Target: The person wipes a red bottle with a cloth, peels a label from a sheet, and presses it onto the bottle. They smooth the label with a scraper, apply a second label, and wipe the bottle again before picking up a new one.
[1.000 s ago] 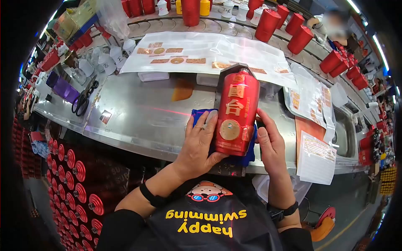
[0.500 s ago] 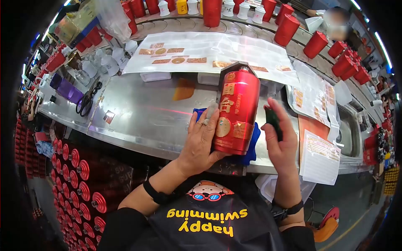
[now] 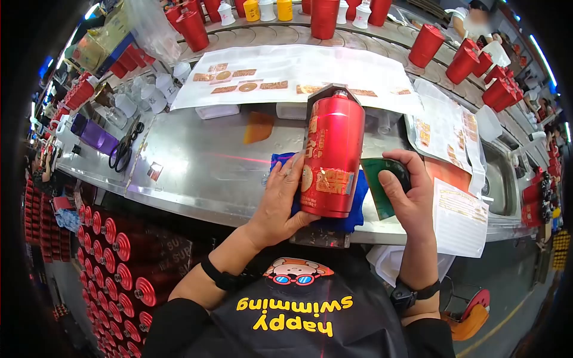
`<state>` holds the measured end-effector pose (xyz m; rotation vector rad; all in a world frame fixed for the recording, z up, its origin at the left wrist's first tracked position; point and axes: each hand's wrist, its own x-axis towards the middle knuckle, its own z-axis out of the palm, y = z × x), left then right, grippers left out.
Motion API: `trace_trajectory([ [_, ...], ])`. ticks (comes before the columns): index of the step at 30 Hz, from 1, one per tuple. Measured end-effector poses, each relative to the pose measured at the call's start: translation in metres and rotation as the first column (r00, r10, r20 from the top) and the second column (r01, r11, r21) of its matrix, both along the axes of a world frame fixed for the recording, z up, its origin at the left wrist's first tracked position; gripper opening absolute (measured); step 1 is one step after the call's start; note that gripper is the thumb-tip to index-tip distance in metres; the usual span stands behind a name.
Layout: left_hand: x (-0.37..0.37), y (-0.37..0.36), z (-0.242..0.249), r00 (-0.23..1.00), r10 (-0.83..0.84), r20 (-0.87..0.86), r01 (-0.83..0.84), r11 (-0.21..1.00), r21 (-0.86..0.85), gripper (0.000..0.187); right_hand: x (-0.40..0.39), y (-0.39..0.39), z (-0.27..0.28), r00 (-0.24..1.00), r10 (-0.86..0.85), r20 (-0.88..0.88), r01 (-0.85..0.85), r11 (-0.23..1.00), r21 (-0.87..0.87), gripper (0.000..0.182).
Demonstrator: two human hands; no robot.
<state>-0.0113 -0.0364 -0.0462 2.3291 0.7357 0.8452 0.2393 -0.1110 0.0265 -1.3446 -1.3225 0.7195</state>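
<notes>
A red bottle (image 3: 335, 143) with gold lettering and labels lies on a blue cloth (image 3: 356, 209), its neck end pointing away from me. My left hand (image 3: 276, 200) is wrapped round its left side near the lower end. In my right hand (image 3: 412, 188), a green squeegee (image 3: 377, 191) is pinched between thumb and fingers, its flat blade close to the bottle's right side. Behind the bottle, part of a dark angular holder (image 3: 325, 92) shows.
White sheets of gold decals (image 3: 286, 65) lie across the back. Scissors (image 3: 126, 146) and a purple bottle (image 3: 94, 132) are at left. A sink (image 3: 498, 173) is at right. Red bottles (image 3: 325, 18) stand on the curved conveyor; a person (image 3: 471, 21) is beyond.
The red bottle has rolled leftward, so its large gold characters now face left. My right hand has turned, showing the squeegee's flat side. Bottles on the conveyor have shifted.
</notes>
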Motion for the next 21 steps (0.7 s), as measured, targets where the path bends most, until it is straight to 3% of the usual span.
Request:
trace_trajectory([
  [1,-0.001,0.0,0.001,1.0,-0.003,0.0,0.003,1.0,-0.002,0.098,0.0,0.001,0.002,0.999,0.01,0.037,-0.01,1.0,-0.009,0.028],
  [4,-0.001,0.001,0.002,1.0,-0.005,0.001,0.005,1.0,-0.008,0.099,-0.006,0.011,0.005,0.924,0.057,0.378,-0.133,0.975,0.177,0.042],
  [7,0.0,0.002,0.003,1.0,0.0,0.009,0.0,1.0,-0.009,0.1,-0.015,0.015,-0.002,0.71,-0.019,0.704,-0.285,0.907,0.311,0.057],
  [8,0.0,0.001,0.003,1.0,0.002,0.013,-0.002,1.0,-0.011,0.1,-0.019,0.009,-0.001,0.704,0.021,0.71,-0.271,0.932,0.241,0.057],
  [12,0.001,0.001,0.001,1.0,0.006,0.015,-0.006,1.0,-0.003,0.099,-0.003,0.002,-0.007,0.699,-0.03,0.715,-0.256,0.923,0.289,0.042],
  [15,0.002,0.0,0.003,1.0,0.01,0.021,-0.011,1.0,0.01,0.098,0.002,-0.004,-0.006,0.772,-0.032,0.635,-0.165,0.954,0.248,0.039],
  [21,0.002,-0.001,0.001,0.999,0.026,0.037,-0.028,0.999,0.035,0.097,-0.021,0.005,-0.001,0.8,0.001,0.599,-0.229,0.925,0.305,0.023],
])
